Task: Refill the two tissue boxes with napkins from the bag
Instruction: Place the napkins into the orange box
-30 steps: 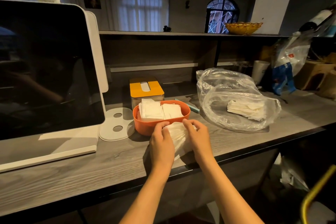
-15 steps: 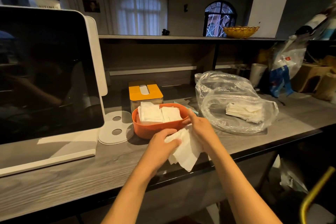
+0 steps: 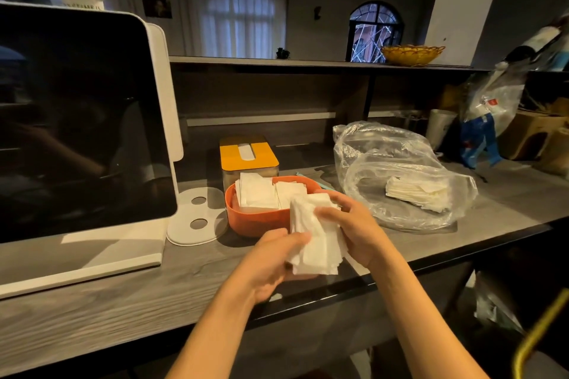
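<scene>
Surface [image 3: 92,295] first: grey wood-grain, carrying everything we need. On its right lies the clear plastic bag [image 3: 400,163], slumped and crinkled, with a loose pile of napkins [image 3: 415,192] showing through its wall. That film looks slick and noisy, so we judge it will slide unless one hand pins it while the other reaches in.

Next down in size, the orange tub [image 3: 255,223] sits just ahead of us, open on top with two stacks of napkins [image 3: 257,192] standing in it side by side. Behind it, touching or nearly so, we cannot tell which, is the yellow-lidded box [image 3: 248,152] with its slot in the lid, closed.

Now the wad [image 3: 314,237] itself, held in the air in front of the tub's right end. Our left hand [image 3: 271,258] grips it low, fingers curled under the bottom edge and thumb over the front. Our right hand [image 3: 354,231] grasps the upper right side, fingers wrapped round the top.

We reckon this bundle weighs next to nothing and has no stiffness at all: soft sheets that fan out, slip past each other and crumple if squeezed. Best hold, in our judgement, is flat across both broad faces, near the middle, pressing just enough to keep the edges squared before lowering it into the tub's remaining space.
</scene>
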`<state>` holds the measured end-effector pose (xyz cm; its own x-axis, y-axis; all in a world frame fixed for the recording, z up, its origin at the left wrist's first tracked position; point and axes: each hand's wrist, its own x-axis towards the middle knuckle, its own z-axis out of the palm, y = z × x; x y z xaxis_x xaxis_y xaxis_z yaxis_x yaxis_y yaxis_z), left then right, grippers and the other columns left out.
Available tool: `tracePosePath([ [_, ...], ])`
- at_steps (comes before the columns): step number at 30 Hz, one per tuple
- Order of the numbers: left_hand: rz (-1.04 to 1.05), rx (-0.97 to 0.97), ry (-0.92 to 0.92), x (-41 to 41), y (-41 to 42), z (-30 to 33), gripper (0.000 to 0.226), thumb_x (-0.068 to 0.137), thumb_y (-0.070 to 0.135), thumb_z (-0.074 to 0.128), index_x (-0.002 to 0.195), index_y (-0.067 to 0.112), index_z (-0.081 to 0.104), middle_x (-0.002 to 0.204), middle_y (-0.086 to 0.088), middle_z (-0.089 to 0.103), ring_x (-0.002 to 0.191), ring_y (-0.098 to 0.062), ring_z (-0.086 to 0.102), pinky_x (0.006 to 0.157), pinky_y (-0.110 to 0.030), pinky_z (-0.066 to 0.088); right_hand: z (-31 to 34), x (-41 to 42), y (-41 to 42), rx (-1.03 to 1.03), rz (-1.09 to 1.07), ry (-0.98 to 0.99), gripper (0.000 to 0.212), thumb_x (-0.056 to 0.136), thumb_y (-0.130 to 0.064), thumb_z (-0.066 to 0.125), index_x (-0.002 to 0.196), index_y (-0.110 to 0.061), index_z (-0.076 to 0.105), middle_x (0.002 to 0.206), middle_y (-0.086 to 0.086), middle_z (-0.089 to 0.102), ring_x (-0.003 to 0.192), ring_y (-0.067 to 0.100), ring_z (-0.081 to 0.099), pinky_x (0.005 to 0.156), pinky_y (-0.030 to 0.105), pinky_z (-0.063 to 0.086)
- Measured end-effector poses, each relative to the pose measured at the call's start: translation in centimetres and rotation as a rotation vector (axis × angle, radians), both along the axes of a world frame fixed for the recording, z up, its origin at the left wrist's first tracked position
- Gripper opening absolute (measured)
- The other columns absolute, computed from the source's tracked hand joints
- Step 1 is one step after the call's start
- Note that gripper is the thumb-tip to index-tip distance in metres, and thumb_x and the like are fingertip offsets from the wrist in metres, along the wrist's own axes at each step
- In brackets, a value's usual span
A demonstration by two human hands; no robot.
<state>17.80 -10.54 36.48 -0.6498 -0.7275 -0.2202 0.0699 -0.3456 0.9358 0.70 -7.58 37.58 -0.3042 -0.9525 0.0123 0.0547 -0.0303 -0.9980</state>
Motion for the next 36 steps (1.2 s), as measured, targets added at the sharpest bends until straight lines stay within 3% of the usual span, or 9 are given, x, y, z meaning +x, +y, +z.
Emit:
tracePosePath([
  [4, 0.121, -0.020, 0.046, -0.8, 0.3, 0.2, 0.017, 0.101, 0.015, 0.047, 0.107, 0.025, 0.060, 0.109, -0.006, 0.070, 0.106, -0.025, 0.065, 0.083, -0.045, 0.059, -0.3, 2.0, 0.0, -0.043, -0.116, -0.124, 0.026, 0.094, -0.034, 0.058, 0.113, -0.019, 0.069, 0.106, 0.006, 0.073, 0.100, 0.024, 0.068, 0.078, 0.039, 0.056],
  [7, 0.200, -0.037, 0.076, -1.5, 0.3, -0.2, 0.015, 0.103, 0.029, 0.047, 0.109, 0.028, 0.061, 0.109, -0.003, 0.072, 0.103, -0.021, 0.068, 0.083, -0.042, 0.058, -0.7, 4.0, 0.0, 0.023, -0.125, -0.043, 0.031, 0.099, -0.042, 0.047, 0.113, -0.021, 0.066, 0.101, 0.003, 0.073, 0.096, 0.021, 0.069, 0.089, 0.041, 0.055],
  [11, 0.386, -0.120, 0.020, -1.6, 0.3, -1.4, 0.026, 0.103, 0.031, 0.050, 0.127, 0.025, 0.060, 0.112, 0.003, 0.072, 0.105, -0.018, 0.068, 0.097, -0.046, 0.054, -0.7, 6.1, 0.1, -0.015, -0.093, 0.021, 0.022, 0.102, -0.036, 0.040, 0.114, -0.027, 0.056, 0.101, -0.006, 0.065, 0.092, 0.010, 0.063, 0.073, 0.026, 0.052],
  [15, 0.527, -0.114, 0.131, 0.2, 0.2, -1.4, 0.012, 0.104, 0.027, 0.048, 0.105, 0.031, 0.060, 0.109, 0.001, 0.071, 0.101, -0.018, 0.069, 0.091, -0.041, 0.056, -1.5, 6.8, 0.3, -0.062, 0.047, 0.189, 0.020, 0.096, -0.023, 0.057, 0.115, -0.029, 0.061, 0.109, -0.005, 0.070, 0.102, 0.014, 0.067, 0.087, 0.035, 0.056],
  [18, 0.530, -0.100, 0.167, 1.7, 0.0, -1.6, 0.009, 0.101, 0.032, 0.053, 0.107, 0.032, 0.060, 0.110, 0.000, 0.072, 0.102, -0.019, 0.069, 0.091, -0.043, 0.057, -1.7, 7.4, 0.3, -0.063, 0.067, 0.320, 0.027, 0.092, -0.015, 0.063, 0.113, -0.032, 0.062, 0.109, -0.011, 0.069, 0.103, 0.008, 0.066, 0.088, 0.035, 0.057],
  [23, 0.459, -0.131, 0.240, 5.0, -1.0, -1.7, 0.057, 0.072, 0.033, 0.075, 0.126, 0.025, 0.059, 0.113, -0.002, 0.073, 0.106, -0.022, 0.069, 0.089, -0.042, 0.057, 0.2, 6.5, -0.1, -0.001, 0.202, 0.450, 0.028, 0.088, -0.012, 0.068, 0.105, -0.034, 0.065, 0.107, -0.015, 0.067, 0.101, 0.004, 0.063, 0.080, 0.021, 0.054],
  [28, 0.395, -0.353, 0.068, 7.6, -2.0, -1.8, 0.046, 0.074, 0.023, 0.079, 0.117, 0.028, 0.063, 0.115, -0.005, 0.071, 0.107, -0.026, 0.068, 0.083, -0.048, 0.060, -0.2, 6.0, -0.5, -0.110, 0.133, 0.350, 0.044, 0.082, -0.005, 0.074, 0.118, -0.030, 0.065, 0.117, -0.013, 0.063, 0.108, 0.004, 0.060, 0.082, 0.021, 0.055],
  [31, 0.377, -0.464, -0.059, 7.9, -2.3, -2.3, 0.045, 0.084, 0.018, 0.077, 0.121, 0.032, 0.057, 0.118, 0.004, 0.066, 0.110, -0.017, 0.064, 0.086, -0.039, 0.060, -2.4, 6.6, -0.9, -0.126, 0.074, 0.306, 0.042, 0.082, -0.006, 0.074, 0.118, -0.026, 0.065, 0.119, -0.008, 0.065, 0.111, 0.009, 0.061, 0.086, 0.025, 0.056],
  [36, 0.511, -0.484, -0.159, 6.3, -2.3, -3.3, 0.046, 0.087, 0.051, 0.066, 0.128, 0.037, 0.052, 0.118, 0.006, 0.063, 0.106, -0.016, 0.062, 0.082, -0.035, 0.061, -3.6, 8.0, -1.1, -0.076, 0.063, 0.241, 0.038, 0.086, -0.012, 0.070, 0.120, -0.025, 0.063, 0.118, -0.003, 0.063, 0.109, 0.014, 0.061, 0.078, 0.023, 0.057],
])
